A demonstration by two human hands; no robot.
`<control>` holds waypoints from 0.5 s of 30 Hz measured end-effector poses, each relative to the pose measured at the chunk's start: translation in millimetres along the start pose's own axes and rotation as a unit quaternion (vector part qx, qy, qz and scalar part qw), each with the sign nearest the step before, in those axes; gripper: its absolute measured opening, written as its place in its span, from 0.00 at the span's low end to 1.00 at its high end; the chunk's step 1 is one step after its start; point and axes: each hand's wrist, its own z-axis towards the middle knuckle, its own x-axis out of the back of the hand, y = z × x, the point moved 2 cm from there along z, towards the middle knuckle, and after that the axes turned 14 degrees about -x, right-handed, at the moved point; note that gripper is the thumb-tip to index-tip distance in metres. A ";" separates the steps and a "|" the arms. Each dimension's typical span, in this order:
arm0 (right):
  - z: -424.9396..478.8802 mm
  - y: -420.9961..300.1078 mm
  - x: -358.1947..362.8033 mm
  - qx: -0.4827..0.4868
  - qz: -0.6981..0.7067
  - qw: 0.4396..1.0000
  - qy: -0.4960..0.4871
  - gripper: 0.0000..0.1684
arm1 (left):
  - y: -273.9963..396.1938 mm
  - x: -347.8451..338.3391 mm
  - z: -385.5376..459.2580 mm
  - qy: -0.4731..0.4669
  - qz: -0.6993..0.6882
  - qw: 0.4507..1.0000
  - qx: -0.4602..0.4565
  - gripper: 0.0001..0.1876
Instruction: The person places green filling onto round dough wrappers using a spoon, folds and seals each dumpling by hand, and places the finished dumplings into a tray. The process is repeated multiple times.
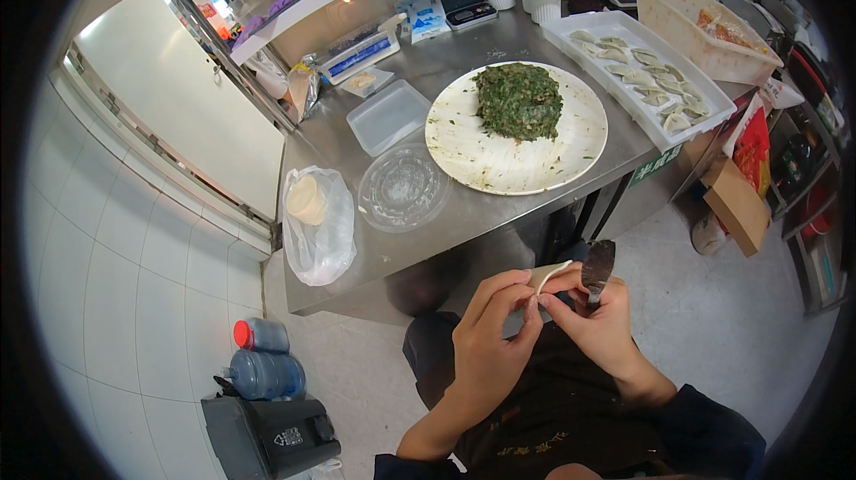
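In front of my body, above my lap, my left hand [493,333] and my right hand [598,329] pinch a pale folded dumpling wrapper [550,274] between the fingertips. A dark, flat-bladed filling spatula [598,265] is also gripped in my right hand, its blade pointing up. Whether filling lies inside the wrapper is hidden. Beyond my hands, a large white oval plate [481,162] on the steel table [374,266] carries a mound of green minced filling [518,102]. Several folded dumplings [645,75] lie in a white tray [699,128] at the right.
Left of the plate are a round plastic lid [404,189], a rectangular translucent lid [389,115] and a plastic bag [328,239] holding round wrappers [305,201]. Behind the tray stands a deep plastic tub [669,25]. Water bottles [267,374] and a grey bin [267,436] stand at lower left.
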 end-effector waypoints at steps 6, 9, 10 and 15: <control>-0.4 -0.2 -3.2 0.013 -0.002 1.000 0.017 0.07 | -3.0 0.3 -1.8 0.000 -0.036 0.999 0.015 0.09; -1.3 -1.7 -2.8 0.009 -0.017 1.000 0.015 0.07 | -2.6 3.3 -1.1 -0.004 -0.076 0.996 0.036 0.09; -1.8 -3.3 -1.9 0.002 -0.021 1.000 0.013 0.07 | -2.9 3.9 -0.9 -0.006 -0.092 0.995 0.043 0.09; -3.9 -8.2 -1.8 -0.002 -0.035 0.999 0.012 0.07 | -5.8 2.2 -2.3 -0.007 -0.112 0.992 0.049 0.08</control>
